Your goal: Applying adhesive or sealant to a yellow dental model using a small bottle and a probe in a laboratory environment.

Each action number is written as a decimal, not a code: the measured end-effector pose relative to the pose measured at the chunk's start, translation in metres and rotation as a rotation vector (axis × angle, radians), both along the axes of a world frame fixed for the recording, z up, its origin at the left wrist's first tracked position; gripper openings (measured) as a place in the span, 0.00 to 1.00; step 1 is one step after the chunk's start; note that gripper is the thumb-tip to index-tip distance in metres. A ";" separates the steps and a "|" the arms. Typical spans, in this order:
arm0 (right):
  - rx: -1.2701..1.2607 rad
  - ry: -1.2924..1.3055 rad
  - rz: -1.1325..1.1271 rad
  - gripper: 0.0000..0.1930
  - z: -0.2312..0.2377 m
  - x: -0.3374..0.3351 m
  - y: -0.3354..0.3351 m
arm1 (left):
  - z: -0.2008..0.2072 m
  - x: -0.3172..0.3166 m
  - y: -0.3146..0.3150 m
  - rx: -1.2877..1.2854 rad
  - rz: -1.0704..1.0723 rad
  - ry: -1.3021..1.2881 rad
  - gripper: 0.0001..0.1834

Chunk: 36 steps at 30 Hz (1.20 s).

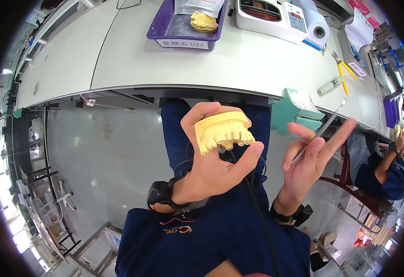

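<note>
My left hand (213, 171) is closed round a yellow plaster dental model (227, 130), held up in front of my lap. The model's row of teeth points downward, its flat base is uppermost, and my thumb presses near one end. To the right, my right hand (310, 154) grips a slim, grey, stick-like tool (329, 121) between thumb and fingers, with one finger stretched out. The tool slants up to the right, apart from the model; its exact kind cannot be made out.
On the white bench (132, 64) stand a purple tray (152, 34) holding another yellow model (203, 21) and papers, and a white device (266, 21). Yellow-handled pliers (345, 76) lie at right. A green container (296, 111) sits by the bench edge. A co-worker (386, 173) is far right.
</note>
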State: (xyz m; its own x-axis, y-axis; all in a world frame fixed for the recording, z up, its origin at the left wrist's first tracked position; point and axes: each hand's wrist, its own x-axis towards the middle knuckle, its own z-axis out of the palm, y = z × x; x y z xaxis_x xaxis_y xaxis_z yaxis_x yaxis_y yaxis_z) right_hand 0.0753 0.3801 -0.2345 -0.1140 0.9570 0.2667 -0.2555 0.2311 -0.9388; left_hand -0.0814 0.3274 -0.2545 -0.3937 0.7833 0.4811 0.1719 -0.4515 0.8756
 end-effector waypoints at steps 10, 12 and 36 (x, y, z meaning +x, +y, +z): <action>0.040 -0.031 0.099 0.33 -0.011 0.014 -0.002 | 0.005 -0.004 -0.008 -0.151 -0.092 -0.132 0.26; 0.113 0.064 0.039 0.41 -0.004 0.013 -0.006 | 0.007 -0.005 -0.008 -0.169 -0.133 -0.068 0.27; -0.252 -0.025 -1.061 0.22 -0.061 0.232 -0.165 | -0.069 0.305 0.006 -0.208 -1.019 0.311 0.38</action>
State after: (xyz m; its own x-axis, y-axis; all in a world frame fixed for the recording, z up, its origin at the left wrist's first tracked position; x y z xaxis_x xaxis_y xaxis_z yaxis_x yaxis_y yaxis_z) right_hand 0.3073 0.2151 -0.2951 0.7991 0.5984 0.0580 -0.0197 0.1225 -0.9923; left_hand 0.2238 0.3336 -0.3233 0.6040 0.7508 0.2672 0.0278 -0.3550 0.9344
